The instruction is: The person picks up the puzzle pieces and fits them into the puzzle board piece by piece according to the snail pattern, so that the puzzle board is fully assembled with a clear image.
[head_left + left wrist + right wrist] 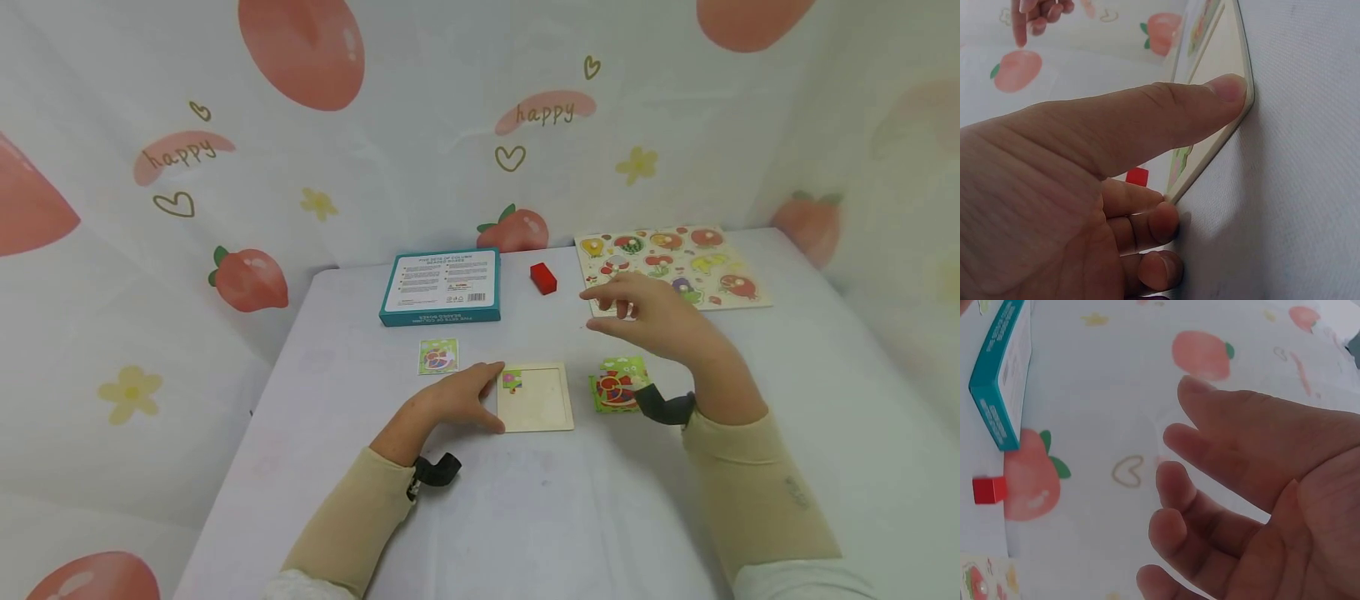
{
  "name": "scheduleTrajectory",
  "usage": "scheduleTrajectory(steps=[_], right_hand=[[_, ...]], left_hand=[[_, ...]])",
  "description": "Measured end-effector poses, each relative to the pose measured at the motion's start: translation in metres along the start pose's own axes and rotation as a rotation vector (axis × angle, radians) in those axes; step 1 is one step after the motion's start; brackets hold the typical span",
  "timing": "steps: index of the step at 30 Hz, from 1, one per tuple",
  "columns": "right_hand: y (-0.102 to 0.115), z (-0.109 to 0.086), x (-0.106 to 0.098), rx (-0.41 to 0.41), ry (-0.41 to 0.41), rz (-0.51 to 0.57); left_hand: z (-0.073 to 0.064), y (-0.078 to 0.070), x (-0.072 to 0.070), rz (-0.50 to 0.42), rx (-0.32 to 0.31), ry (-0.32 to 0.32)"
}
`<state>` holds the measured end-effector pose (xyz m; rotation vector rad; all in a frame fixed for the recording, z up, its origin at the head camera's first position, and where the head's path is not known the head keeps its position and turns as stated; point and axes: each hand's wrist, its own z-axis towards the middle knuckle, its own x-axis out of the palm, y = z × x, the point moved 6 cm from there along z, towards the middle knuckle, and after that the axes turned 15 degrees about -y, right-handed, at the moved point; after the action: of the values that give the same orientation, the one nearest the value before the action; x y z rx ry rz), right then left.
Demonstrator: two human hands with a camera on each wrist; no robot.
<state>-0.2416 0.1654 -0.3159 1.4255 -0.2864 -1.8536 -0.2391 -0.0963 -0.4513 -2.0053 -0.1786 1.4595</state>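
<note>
My left hand (453, 396) holds a square wooden puzzle tray (536, 408) by its left side. In the left wrist view the thumb (1229, 89) lies on one corner of the rim, and the fingertips (1163, 219) are at the other. One puzzle piece (512, 380), green with a pink flower, sits in the tray's upper left corner. My right hand (652, 312) is raised with thumb and fingers apart and nothing between them. Below it lies a group of puzzle pieces (617, 387) in green and red, partly covered by the black wrist mount.
A small picture card (438, 356) lies left of the tray. Behind are a teal box (440, 287) with a white printed label, a red block (543, 278), and a wooden fruit peg board (720, 265) at the back right. A patterned cloth (420, 167) hangs behind the table.
</note>
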Motion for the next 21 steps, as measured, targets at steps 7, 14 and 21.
scheduleTrajectory(steps=[7, 14, 21], right_hand=[[-0.023, -0.003, -0.012, 0.084, 0.029, -0.016], [-0.046, -0.005, -0.018, 0.183, 0.060, -0.021], [-0.067, -0.008, -0.008, 0.285, 0.162, -0.008]], left_hand=[[0.001, 0.001, 0.001, 0.000, 0.000, -0.003], [0.000, 0.001, 0.000, -0.002, -0.001, -0.004], [-0.001, 0.000, -0.001, -0.007, -0.005, -0.003]])
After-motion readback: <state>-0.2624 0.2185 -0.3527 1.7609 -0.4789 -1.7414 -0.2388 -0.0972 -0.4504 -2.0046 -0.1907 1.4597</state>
